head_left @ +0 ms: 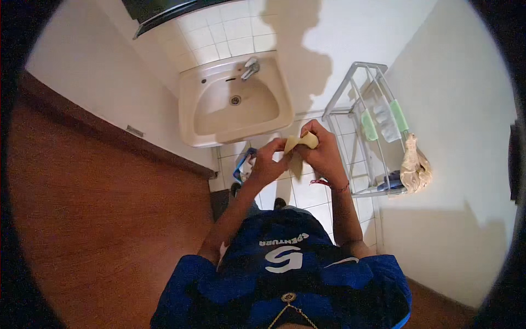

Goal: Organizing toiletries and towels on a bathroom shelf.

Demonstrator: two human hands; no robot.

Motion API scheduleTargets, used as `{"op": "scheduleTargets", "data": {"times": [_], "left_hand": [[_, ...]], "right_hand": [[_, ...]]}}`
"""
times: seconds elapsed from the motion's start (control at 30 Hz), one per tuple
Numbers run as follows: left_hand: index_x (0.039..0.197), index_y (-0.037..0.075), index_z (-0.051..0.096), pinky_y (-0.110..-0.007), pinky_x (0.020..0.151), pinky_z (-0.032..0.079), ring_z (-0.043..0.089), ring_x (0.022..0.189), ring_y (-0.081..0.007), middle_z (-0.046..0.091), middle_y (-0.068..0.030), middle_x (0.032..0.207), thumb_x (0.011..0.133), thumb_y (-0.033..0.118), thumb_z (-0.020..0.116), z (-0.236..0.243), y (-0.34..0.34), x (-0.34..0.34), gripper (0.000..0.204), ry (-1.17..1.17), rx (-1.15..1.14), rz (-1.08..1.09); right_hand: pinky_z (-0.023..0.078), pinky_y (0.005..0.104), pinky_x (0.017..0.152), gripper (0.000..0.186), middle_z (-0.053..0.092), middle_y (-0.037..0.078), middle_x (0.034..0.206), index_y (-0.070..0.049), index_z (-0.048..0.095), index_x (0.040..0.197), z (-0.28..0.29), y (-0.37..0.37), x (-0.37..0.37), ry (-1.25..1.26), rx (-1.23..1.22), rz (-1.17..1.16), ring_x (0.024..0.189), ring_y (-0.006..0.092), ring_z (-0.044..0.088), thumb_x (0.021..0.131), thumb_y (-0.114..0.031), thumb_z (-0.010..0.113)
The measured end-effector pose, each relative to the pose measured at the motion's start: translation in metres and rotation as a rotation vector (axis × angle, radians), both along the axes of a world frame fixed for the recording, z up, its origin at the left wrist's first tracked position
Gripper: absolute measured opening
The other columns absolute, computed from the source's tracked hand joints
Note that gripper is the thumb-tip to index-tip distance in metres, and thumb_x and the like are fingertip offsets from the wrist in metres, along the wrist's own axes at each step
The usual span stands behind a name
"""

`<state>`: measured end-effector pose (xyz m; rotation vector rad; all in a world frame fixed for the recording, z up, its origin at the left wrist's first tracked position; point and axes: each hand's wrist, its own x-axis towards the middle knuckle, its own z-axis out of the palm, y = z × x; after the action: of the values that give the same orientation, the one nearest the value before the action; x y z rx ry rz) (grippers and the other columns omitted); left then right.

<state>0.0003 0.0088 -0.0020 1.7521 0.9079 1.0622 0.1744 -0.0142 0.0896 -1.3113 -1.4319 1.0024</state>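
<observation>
Both hands are raised in front of my body, beyond the shirt and just short of the sink's front edge. Between them is a pale yellow cloth-like piece, bunched at the middle, with one end hanging below. My left hand pinches its left side with closed fingers. Its other side is gripped by my right hand, whose fingers curl around a rounded, rolled-looking end. A red cord bracelet circles my right wrist. The exact kind of the yellow piece is hard to make out.
A beige sink with a chrome tap is mounted ahead. To the right stands a grey metal rack with a patterned cloth draped on it. A blue-rimmed container sits on the floor; a brown door fills the left.
</observation>
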Motion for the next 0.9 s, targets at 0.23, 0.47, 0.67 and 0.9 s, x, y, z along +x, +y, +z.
{"op": "scheduleTargets", "data": {"times": [0.23,0.47,0.67,0.9], "left_hand": [[0.104,0.002,0.063,-0.032,0.075,0.054,0.069,0.086,-0.0209,0.069,-0.0115,0.09,0.082,0.002,0.066,0.027,-0.032,-0.023,0.022,0.067,0.095,0.127],[0.088,0.002,0.068,-0.031,0.068,0.053,0.066,0.074,-0.0201,0.069,-0.0099,0.083,0.076,0.019,0.08,0.076,-0.036,-0.06,0.023,0.347,0.042,-0.203],[0.092,0.007,0.075,-0.024,0.063,0.047,0.059,0.071,-0.0102,0.069,-0.004,0.079,0.078,0.014,0.079,0.064,-0.043,-0.116,0.017,0.327,-0.178,-0.055],[0.081,0.003,0.07,-0.028,0.073,0.05,0.061,0.08,-0.0133,0.069,-0.0057,0.087,0.07,-0.006,0.079,0.043,-0.045,-0.119,0.017,-0.043,0.27,0.263]], "right_hand": [[0.04,0.0187,0.062,0.027,0.054,-0.007,0.076,-0.01,0.053,0.083,0.012,-0.056,0.063,0.188,-0.115,0.125,0.072,0.0023,0.05,0.075,-0.006,0.079],[0.042,0.0221,0.07,0.028,0.056,-0.006,0.078,-0.009,0.057,0.081,-0.006,-0.079,0.083,0.354,-0.093,0.183,0.076,0.0051,0.052,0.07,-0.003,0.082],[0.041,0.0236,0.069,0.029,0.053,-0.003,0.081,-0.009,0.057,0.079,-0.012,-0.091,0.098,0.391,-0.008,0.094,0.075,0.0086,0.051,0.066,-0.003,0.082],[0.042,0.0244,0.07,0.018,0.058,0.0,0.084,-0.006,0.062,0.083,-0.033,-0.094,0.103,0.575,0.122,0.106,0.078,0.0103,0.054,0.075,-0.01,0.077]]}}
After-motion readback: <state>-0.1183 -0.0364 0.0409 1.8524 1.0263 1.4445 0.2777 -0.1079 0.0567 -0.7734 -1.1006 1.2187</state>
